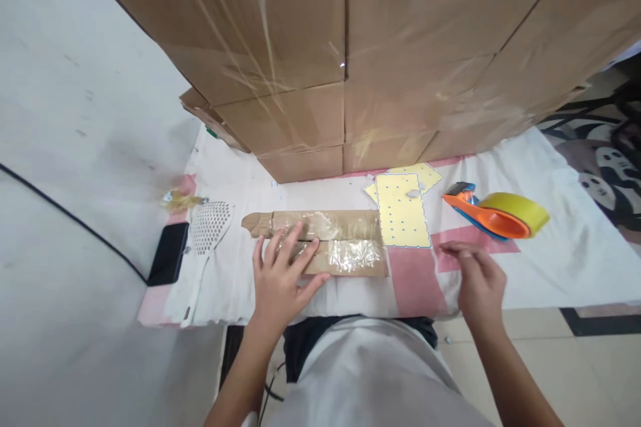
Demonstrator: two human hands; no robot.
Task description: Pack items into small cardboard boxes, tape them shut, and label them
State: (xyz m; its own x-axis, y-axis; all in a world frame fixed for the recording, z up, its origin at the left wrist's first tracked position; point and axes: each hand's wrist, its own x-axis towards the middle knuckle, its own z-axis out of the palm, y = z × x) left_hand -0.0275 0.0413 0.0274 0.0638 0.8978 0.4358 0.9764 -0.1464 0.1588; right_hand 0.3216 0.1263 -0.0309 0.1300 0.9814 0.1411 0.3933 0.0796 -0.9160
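A flat brown cardboard piece wrapped in clear tape lies on the white and pink cloth in front of me. My left hand rests on its left half, fingers spread and pressing down. My right hand hovers over the cloth to the right of the cardboard, fingertips pinched together; I cannot tell if anything small is in them. An orange and blue tape dispenser with a yellow tape roll lies just beyond my right hand. Yellow dotted sheets lie between the cardboard and the dispenser.
A tall stack of plastic-wrapped cardboard boxes rises directly behind the work area. At the left lie a white perforated scoop, a black phone and a crumpled wad of tape. A black cable crosses the grey floor.
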